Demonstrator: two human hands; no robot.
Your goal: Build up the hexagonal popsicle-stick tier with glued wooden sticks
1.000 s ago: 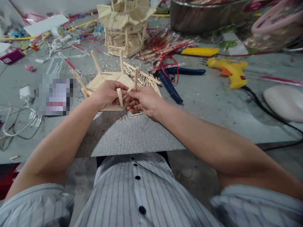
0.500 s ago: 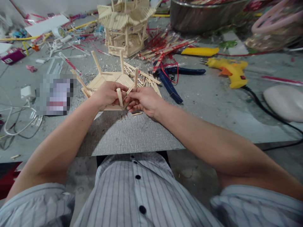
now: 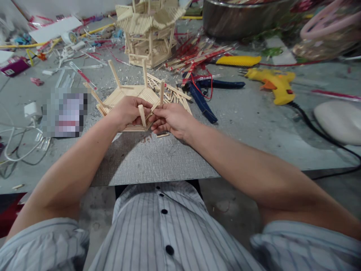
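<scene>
A six-sided base of thin wooden sticks (image 3: 126,91) with several upright posts lies on the table in front of me. At its near right side, between a front post (image 3: 142,114) and another post (image 3: 162,92), a short wooden stick (image 3: 155,107) slants between my fingertips. My left hand (image 3: 130,111) reaches over the base, its fingers closed at the stick's near end and partly hidden behind the front post. From the right, my right hand (image 3: 172,119) pinches the same stick with thumb and forefinger, the other fingers curled beside the base's edge.
Cut sticks (image 3: 176,96) are heaped behind my right hand, near blue-handled pliers (image 3: 201,101). A yellow glue gun (image 3: 275,83) lies to the right, a yellow-handled knife (image 3: 239,61) behind it. A finished stick pavilion (image 3: 150,35) stands at the back. A pixelated phone (image 3: 69,114) lies left.
</scene>
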